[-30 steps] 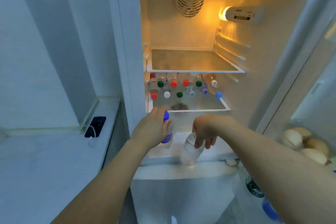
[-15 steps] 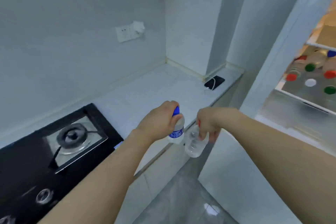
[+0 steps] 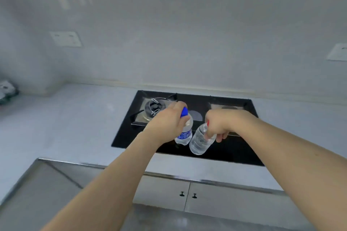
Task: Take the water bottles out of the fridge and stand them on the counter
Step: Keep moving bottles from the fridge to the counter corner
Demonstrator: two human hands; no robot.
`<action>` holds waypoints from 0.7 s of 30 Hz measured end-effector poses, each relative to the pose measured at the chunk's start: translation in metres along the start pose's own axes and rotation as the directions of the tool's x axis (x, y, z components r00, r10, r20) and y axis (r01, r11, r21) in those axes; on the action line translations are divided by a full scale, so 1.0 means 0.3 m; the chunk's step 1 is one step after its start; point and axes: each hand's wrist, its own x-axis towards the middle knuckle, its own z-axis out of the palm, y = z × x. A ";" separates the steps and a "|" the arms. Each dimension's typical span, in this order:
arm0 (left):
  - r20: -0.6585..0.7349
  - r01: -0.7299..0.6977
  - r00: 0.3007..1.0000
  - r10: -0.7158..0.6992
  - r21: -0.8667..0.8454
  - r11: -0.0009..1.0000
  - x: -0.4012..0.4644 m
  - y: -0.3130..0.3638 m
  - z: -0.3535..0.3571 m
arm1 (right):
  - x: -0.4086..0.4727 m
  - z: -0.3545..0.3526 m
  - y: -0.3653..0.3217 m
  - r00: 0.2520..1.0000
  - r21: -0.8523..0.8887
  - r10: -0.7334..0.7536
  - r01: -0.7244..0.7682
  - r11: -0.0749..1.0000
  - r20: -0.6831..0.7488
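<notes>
Left hand (image 3: 170, 123) grips blue-capped bottle (image 3: 185, 131); right hand (image 3: 218, 124) grips red-capped bottle (image 3: 200, 141), both hanging below hands.

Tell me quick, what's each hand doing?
Left hand: holding the blue-capped bottle.
Right hand: holding the clear bottle by its neck.

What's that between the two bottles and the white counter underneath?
In the head view, a black gas hob lies below the blue-capped bottle and the clear bottle, both held over its glass, not over bare counter.
</notes>
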 end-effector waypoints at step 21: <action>-0.312 0.692 0.689 -0.654 0.016 0.721 -0.755 -1.294 -0.675 | 0.443 0.208 -1.737 0.834 -0.354 -0.510 0.552 0.755 0.212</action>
